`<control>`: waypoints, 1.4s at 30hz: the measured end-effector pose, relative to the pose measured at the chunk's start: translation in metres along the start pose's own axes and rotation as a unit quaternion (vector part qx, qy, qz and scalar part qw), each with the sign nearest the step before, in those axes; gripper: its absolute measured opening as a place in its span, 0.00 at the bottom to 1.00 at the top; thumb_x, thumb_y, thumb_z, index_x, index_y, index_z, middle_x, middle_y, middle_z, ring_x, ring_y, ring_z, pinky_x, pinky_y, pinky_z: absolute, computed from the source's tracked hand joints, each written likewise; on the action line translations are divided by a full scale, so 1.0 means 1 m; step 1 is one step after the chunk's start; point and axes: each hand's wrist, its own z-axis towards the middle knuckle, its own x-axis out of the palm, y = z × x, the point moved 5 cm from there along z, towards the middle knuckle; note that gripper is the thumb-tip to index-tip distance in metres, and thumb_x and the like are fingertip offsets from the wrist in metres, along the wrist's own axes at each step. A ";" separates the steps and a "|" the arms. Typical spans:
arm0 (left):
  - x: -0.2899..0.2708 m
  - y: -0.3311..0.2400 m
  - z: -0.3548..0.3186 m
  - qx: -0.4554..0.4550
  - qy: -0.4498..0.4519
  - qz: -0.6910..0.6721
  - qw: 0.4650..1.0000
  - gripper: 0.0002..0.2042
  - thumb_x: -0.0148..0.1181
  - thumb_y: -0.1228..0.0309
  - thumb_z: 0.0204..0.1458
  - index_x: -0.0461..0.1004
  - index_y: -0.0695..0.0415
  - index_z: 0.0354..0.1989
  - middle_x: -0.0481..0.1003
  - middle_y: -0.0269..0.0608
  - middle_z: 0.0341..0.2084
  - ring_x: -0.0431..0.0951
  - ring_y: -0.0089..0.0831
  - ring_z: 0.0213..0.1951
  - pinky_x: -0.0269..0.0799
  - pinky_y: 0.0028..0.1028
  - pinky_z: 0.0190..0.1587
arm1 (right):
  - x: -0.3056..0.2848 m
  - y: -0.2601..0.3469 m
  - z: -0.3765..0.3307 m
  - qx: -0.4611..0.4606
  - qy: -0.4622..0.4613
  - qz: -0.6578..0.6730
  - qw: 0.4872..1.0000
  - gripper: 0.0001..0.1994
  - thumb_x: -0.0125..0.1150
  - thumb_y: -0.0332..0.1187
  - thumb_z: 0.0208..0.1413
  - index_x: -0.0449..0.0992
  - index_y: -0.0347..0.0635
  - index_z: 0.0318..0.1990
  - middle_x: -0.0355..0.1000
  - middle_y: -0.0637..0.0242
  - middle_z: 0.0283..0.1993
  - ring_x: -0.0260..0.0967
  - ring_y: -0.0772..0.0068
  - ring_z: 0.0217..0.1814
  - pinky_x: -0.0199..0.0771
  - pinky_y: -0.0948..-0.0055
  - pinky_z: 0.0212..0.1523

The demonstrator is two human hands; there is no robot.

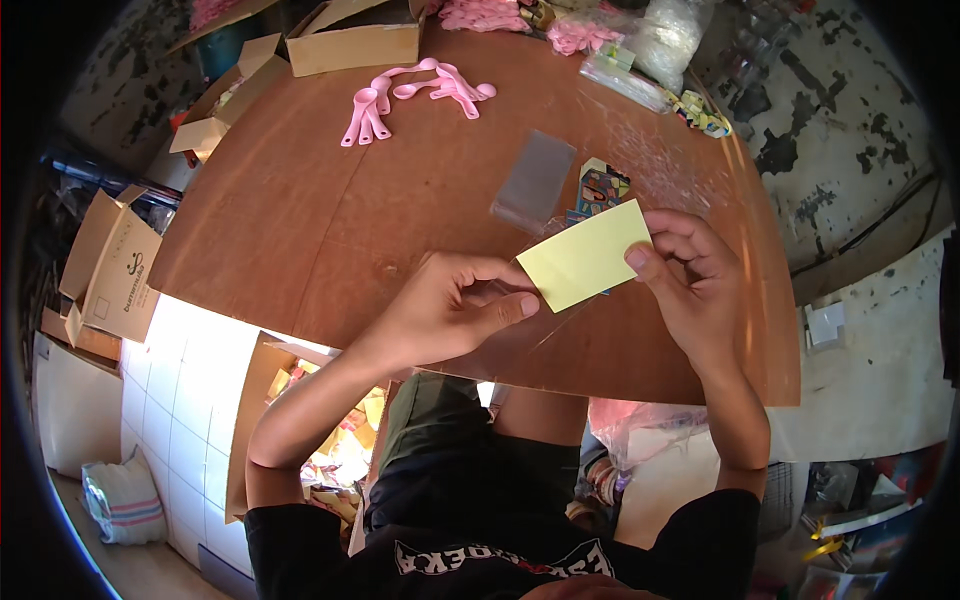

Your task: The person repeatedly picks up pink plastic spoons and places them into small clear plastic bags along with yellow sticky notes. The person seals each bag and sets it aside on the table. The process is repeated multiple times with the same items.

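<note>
A plain pale yellow card (585, 255) is held above the table's near part, tilted up toward the right. My right hand (695, 275) pinches its right edge, thumb on the front and fingers behind. At the card's lower left corner, my left hand (455, 305) is closed, thumb and forefinger on what looks like a clear plastic sleeve; its film shows faintly around the card and is hard to make out. Just beyond lie a stack of clear plastic sleeves (536, 183) and several colourful printed cards (603, 187), partly hidden by the yellow card.
Several pink plastic spoons (368, 112) lie on the brown wooden table (250, 240) at the far side. Behind them stands an open cardboard box (355, 45). Clear plastic packets (625, 80) sit far right. A box of small yellow packets (350, 450) stands below the near edge.
</note>
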 end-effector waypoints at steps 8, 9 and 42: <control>0.001 0.010 0.000 -0.077 -0.007 -0.016 0.997 0.09 0.63 0.74 0.59 0.80 0.66 0.43 0.80 0.35 0.33 0.77 0.17 0.34 0.74 0.21 0.41 | 0.010 0.009 0.008 -0.046 0.062 -0.058 0.995 0.08 0.68 0.26 0.56 0.76 0.34 0.41 0.80 0.63 0.34 0.75 0.82 0.36 0.73 0.82 0.38; 0.000 0.010 0.000 -0.078 -0.008 -0.017 0.997 0.09 0.63 0.74 0.59 0.80 0.66 0.43 0.80 0.35 0.33 0.77 0.17 0.34 0.74 0.21 0.41 | 0.010 0.008 0.009 -0.031 0.072 -0.053 0.996 0.08 0.68 0.26 0.56 0.76 0.34 0.41 0.80 0.63 0.35 0.75 0.81 0.36 0.73 0.81 0.39; -0.011 -0.008 -0.023 0.112 -0.113 0.140 0.977 0.23 0.66 0.77 0.52 0.70 0.64 0.57 0.77 0.56 0.48 0.81 0.47 0.47 0.77 0.35 0.46 | 0.085 -0.004 0.017 0.081 0.427 0.034 0.900 0.13 0.60 0.22 0.58 0.78 0.34 0.51 0.79 0.60 0.40 0.79 0.74 0.42 0.78 0.78 0.43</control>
